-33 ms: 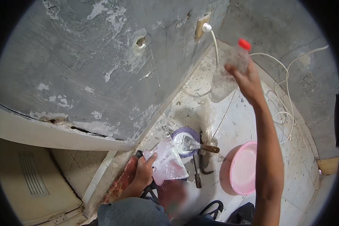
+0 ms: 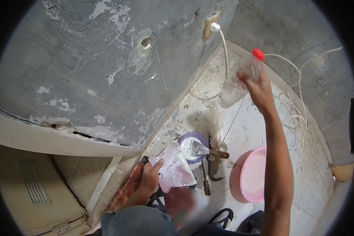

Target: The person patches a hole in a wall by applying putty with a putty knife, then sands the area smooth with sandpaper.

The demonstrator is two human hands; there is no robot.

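Note:
My right hand [image 2: 256,84] grips a clear plastic bottle with a red cap [image 2: 258,55], held up at the upper right, its thumb across the bottle's side. My left hand [image 2: 151,177] is closed on a pink plastic board [image 2: 173,165] smeared with white paste. Just beyond the board's right edge sits a purple bowl [image 2: 200,137] of white paste, with a wooden-handled putty knife [image 2: 218,154] lying across it. A long screwdriver-like tool [image 2: 206,185] and a dark curved metal tool [image 2: 216,177] lie beside the bowl.
A pink basin [image 2: 247,181] stands on the tiled floor [image 2: 310,173] at right. A grey patched wall [image 2: 82,70] fills the upper left, with a plugged-in white cable [image 2: 225,55] running along the floor. A beige panel [image 2: 23,185] lies lower left; my knee [image 2: 137,220] is below.
My right hand and the bottle have moved slightly downward. My left hand and the board are nearly unchanged.

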